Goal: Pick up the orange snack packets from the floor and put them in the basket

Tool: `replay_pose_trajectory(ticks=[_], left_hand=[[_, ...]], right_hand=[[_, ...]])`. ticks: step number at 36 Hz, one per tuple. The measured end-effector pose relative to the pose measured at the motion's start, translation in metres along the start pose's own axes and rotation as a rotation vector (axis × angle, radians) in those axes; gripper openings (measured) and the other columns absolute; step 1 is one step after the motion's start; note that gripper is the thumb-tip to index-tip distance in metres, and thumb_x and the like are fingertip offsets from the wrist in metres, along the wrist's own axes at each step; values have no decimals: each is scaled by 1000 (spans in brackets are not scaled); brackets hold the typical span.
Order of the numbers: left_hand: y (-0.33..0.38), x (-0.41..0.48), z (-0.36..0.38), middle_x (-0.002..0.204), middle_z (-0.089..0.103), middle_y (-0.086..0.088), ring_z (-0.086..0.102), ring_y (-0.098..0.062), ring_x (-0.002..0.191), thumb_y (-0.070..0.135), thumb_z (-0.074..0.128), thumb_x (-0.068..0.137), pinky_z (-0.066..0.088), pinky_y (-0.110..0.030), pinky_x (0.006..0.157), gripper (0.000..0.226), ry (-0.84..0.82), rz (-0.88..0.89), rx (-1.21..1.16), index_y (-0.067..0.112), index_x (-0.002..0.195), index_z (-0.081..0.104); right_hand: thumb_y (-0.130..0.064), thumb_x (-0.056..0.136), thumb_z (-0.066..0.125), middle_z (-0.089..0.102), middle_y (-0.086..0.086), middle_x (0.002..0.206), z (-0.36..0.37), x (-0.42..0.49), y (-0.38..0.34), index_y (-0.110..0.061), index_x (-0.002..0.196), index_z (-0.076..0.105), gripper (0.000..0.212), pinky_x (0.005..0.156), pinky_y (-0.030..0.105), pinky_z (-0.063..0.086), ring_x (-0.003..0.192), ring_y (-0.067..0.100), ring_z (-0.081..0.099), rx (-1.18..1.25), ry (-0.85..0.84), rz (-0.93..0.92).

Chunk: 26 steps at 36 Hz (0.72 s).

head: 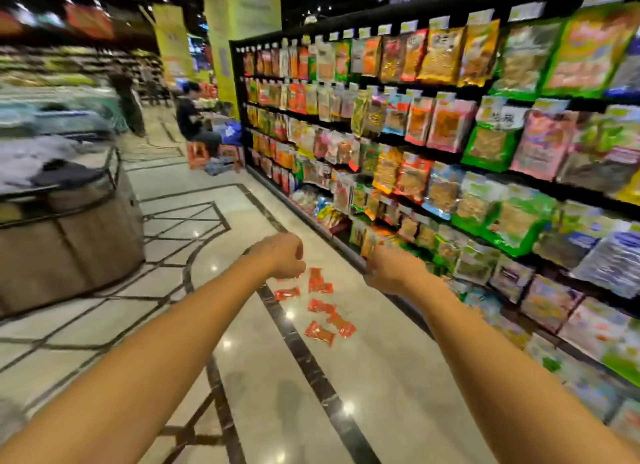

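Several orange snack packets [322, 311] lie scattered on the shiny marble floor [363, 387] in a shop aisle, beside a dark inlaid stripe. My left hand [282, 256] is stretched out above the far packets, wrist bent, fingers curled downward; whether it holds anything is hidden. My right hand [393, 269] reaches forward to the right of the packets, fingers curled under, with nothing visible in it. No basket shows in the view.
A tall black shelf [450, 145] full of hanging snack bags lines the right side, down to floor level. A round wooden display stand [69, 231] stands at the left. A person sits on an orange stool [198, 154] far down the aisle.
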<state>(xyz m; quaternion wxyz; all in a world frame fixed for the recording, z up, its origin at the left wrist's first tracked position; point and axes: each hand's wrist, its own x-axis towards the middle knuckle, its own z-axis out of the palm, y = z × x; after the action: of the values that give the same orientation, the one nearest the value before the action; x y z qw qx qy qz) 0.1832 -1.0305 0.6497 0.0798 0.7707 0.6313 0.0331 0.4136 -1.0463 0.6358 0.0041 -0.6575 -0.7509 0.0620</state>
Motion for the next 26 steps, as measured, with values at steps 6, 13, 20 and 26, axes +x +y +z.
replay_pose_trajectory(ticks=[6,13,20,26], left_hand=[[-38,83,14,110,66,-3,63,-24,98,45,61,79,56,-42,87,39,-3,-46,11,23,111,66],[-54,195,21,112,65,-3,61,-26,102,44,61,81,53,-42,90,37,-41,-39,12,24,112,66],[-91,294,25,115,65,-5,61,-27,104,46,59,82,53,-43,90,36,-92,-11,10,26,112,66],[-146,386,31,119,65,-5,60,-28,106,46,58,82,52,-43,91,37,-96,34,13,27,114,65]], right_hand=[[-38,87,58,56,1,83,15,110,-2,-21,82,54,18,60,36,47,74,24,57,-31,-29,-90],[-32,86,59,54,6,76,16,233,14,-17,69,45,27,60,35,47,67,27,56,-4,-50,-94],[-28,88,59,49,6,78,22,332,11,-13,88,46,20,60,35,43,75,30,55,-31,-70,-62],[-24,84,60,48,5,67,34,431,-13,-17,63,35,33,60,34,43,60,25,50,-25,-75,-29]])
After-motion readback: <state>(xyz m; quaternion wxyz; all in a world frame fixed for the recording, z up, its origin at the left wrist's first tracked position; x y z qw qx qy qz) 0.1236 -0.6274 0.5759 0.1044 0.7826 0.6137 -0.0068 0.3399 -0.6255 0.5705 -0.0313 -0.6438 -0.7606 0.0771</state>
